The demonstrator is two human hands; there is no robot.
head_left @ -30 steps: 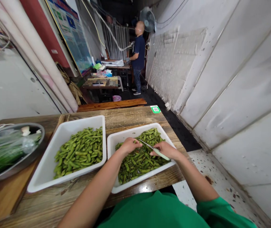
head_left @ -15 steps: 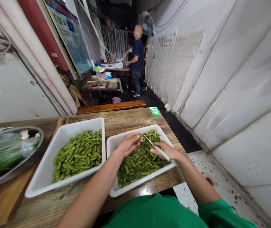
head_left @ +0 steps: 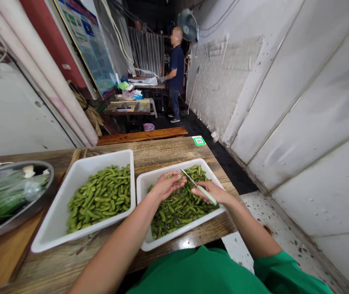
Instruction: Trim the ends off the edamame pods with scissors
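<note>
My left hand (head_left: pixel 165 185) holds a green soybean pod (head_left: pixel 176 177) above the right white tray (head_left: pixel 150 178), which is full of dark green pods (head_left: pixel 177 212). My right hand (head_left: pixel 212 192) grips scissors (head_left: pixel 198 187) with pale green handles, blades pointing up-left toward the pod. The left white tray (head_left: pixel 70 192) holds a heap of lighter green pods (head_left: pixel 102 195). Both trays sit on a wooden table (head_left: pixel 165 151).
A metal bowl (head_left: pixel 24 212) with bagged greens sits at far left. A green QR sticker (head_left: pixel 199 141) is on the table's far edge, a wooden bench (head_left: pixel 142 134) beyond. A person (head_left: pixel 176 69) stands at tables in the back. A white wall runs along the right.
My left hand lifted a pod out of the right tray and brought it up to the scissor blades. The right hand tilted the scissors upward slightly.
</note>
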